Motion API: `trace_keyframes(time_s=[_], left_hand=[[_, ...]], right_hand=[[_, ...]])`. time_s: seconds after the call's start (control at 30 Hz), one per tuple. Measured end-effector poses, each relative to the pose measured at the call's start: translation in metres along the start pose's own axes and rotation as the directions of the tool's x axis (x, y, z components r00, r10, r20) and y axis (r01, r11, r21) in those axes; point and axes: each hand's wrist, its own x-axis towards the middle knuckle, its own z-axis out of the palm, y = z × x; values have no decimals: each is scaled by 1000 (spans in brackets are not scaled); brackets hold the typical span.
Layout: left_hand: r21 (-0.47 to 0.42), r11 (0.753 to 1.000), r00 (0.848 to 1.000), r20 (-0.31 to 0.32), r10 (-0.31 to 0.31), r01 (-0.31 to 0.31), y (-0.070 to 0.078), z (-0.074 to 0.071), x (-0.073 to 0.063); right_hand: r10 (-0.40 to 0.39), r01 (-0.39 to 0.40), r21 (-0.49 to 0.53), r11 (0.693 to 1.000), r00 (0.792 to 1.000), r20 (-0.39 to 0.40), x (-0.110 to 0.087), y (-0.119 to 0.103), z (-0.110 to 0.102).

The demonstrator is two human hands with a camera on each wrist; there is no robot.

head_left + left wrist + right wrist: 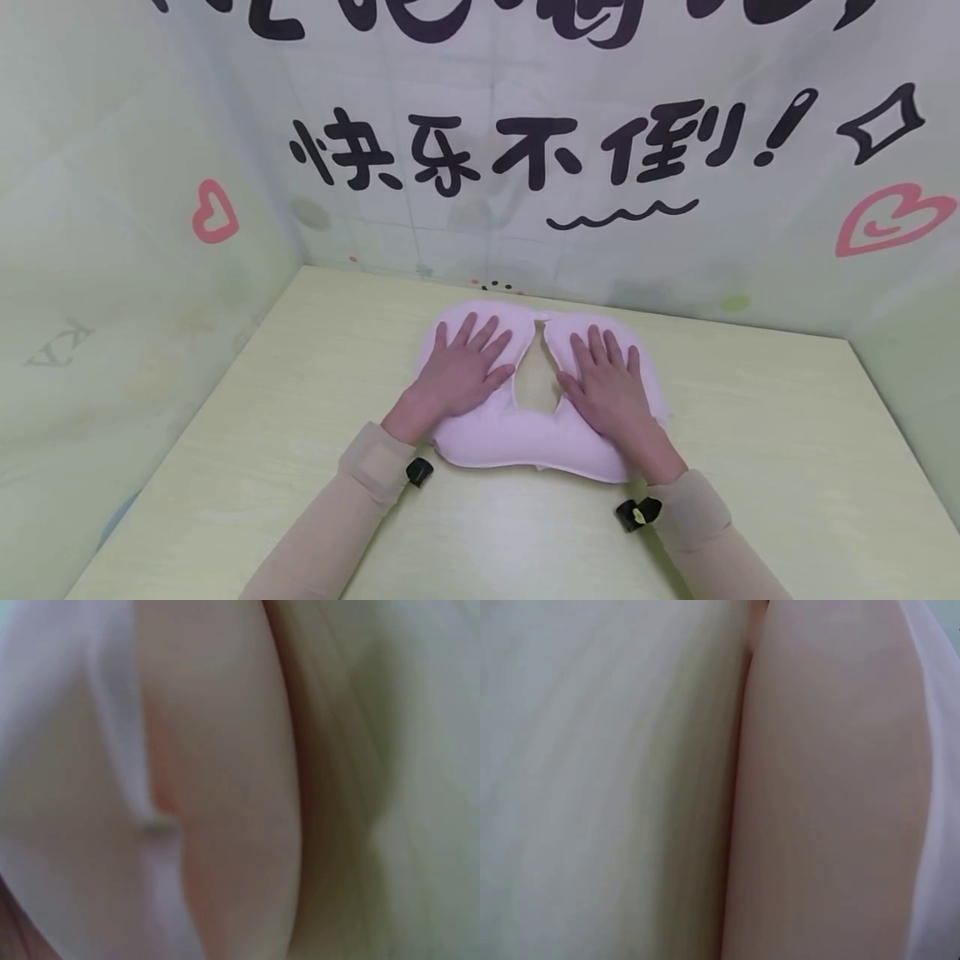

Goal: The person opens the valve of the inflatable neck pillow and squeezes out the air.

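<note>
Sleeves, beige, reaching in from the lower edge over the table. Beyond, on the table near the backdrop: pink pillow, lying flat around a tapering central opening. Left hand palm down on its left half, right hand palm down on its right half; fingers extended and spread, both grips loose, nothing grasped. In both wrist views, only blurred pillow edge beside table, with no finger plainly distinguishable. Step in hand, by judgement: pressing or smoothing the pillow. For good results, load both palms evenly, stroke outward from the opening, hold fingers flat to avoid bunching the cloth, and stop short of skidding the pillow over the table.
</note>
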Motion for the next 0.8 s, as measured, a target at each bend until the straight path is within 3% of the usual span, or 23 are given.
trace_keyframes(time_s=[0.2,0.5,0.8], left_hand=[[-31,1000,1000,1,2,-2,-1,2,-1],[-66,998,1000,-29,8,-10,-1,-10,-7],[-43,994,990,-104,94,-99,15,-15,-23]], right_hand=[[1,-1,20,1000,1000,-17,-1,0,0],[-5,8,39,999,998,-65,-11,-3,-13],[-14,17,37,999,996,-84,-23,-17,-25]])
